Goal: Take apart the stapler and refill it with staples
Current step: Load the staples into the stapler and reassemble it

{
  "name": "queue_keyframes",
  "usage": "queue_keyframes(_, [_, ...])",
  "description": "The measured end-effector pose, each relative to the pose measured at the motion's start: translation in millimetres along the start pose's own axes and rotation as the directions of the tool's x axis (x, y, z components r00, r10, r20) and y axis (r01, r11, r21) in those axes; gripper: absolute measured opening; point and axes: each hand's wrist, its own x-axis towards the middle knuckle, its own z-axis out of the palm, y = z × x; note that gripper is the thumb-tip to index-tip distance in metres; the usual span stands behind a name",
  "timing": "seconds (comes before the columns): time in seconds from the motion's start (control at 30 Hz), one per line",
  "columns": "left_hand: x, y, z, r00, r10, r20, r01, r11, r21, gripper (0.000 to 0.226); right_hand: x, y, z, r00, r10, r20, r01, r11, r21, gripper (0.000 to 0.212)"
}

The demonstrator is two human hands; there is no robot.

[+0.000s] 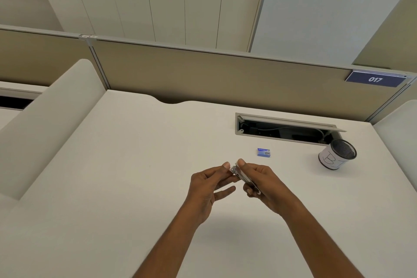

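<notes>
Silver metal, the small slim stapler (244,179) is held above the white desk (135,165), gripped in the right hand (264,184) while the left hand (209,185) pinches its far end. Dismantling seems barely begun (no part looks separated); the small blue staple box (263,152) lies just beyond, so refilling remains.

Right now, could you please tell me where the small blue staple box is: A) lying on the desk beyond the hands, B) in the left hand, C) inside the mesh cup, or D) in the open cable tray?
A: the staple box lies flat on the desk, apart from the left hand and right hand, which hold the stapler.
</notes>
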Motion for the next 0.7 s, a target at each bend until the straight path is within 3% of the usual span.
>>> queue_keyframes(0.23, [7.2, -0.5, 5.9, 0.990, -0.068, -0.127, 0.070, 0.998, 0.008, 0.052, 3.4, 4.2, 7.2, 0.991, -0.124, -0.058, 0.107, 0.966, -0.236, 0.050])
queue_keyframes(0.53, [20.2, -0.2, 7.7, 0.986, -0.106, -0.131, 0.114, 0.992, 0.054, 0.039, 9.0, 12.5, -7.3, 0.981, -0.196, -0.001, 0.178, 0.893, -0.413, 0.032])
queue_keyframes(0.63, [26.5, -0.8, 7.5, 0.981, -0.095, -0.170, 0.103, 0.994, 0.039, 0.036, 10.4, 15.1, -13.6, 0.945, -0.323, -0.054, 0.240, 0.794, -0.558, 0.026])
queue_keyframes(0.7, [31.4, -2.2, 7.0, 0.976, -0.090, -0.200, 0.097, 0.995, 0.024, 0.036, 11.0, 20.4, -16.7, 0.889, -0.456, -0.045, 0.294, 0.644, -0.706, 0.024])
